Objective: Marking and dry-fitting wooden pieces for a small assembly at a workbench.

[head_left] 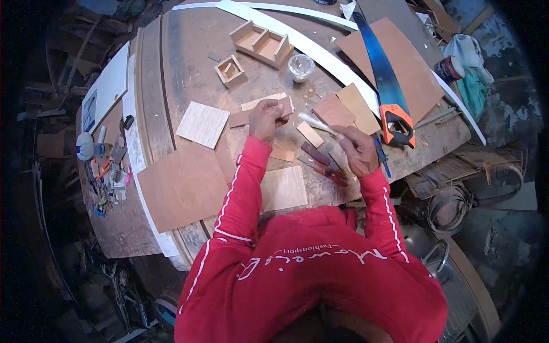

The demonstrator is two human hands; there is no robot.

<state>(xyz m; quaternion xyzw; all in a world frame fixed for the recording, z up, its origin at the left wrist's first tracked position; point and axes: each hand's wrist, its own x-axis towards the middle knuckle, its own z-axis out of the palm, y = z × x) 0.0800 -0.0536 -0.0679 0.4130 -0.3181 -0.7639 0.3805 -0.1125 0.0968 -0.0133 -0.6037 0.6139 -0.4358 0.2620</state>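
The left hand [266, 117] pinches a thin, light, stiff plywood strip [258, 114] at its edge; the right hand [357, 150] has its fingers closed on a small glue brush [316, 123].

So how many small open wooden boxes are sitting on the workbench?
2: a small square wooden box at the far side, and a longer divided wooden box just beyond it. Flat plywood offcuts lie around; none looks assembled.

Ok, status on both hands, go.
Left hand gripping small wood piece. Right hand holding white stick-like tool, tip toward the piece. Pliers lying under right hand.
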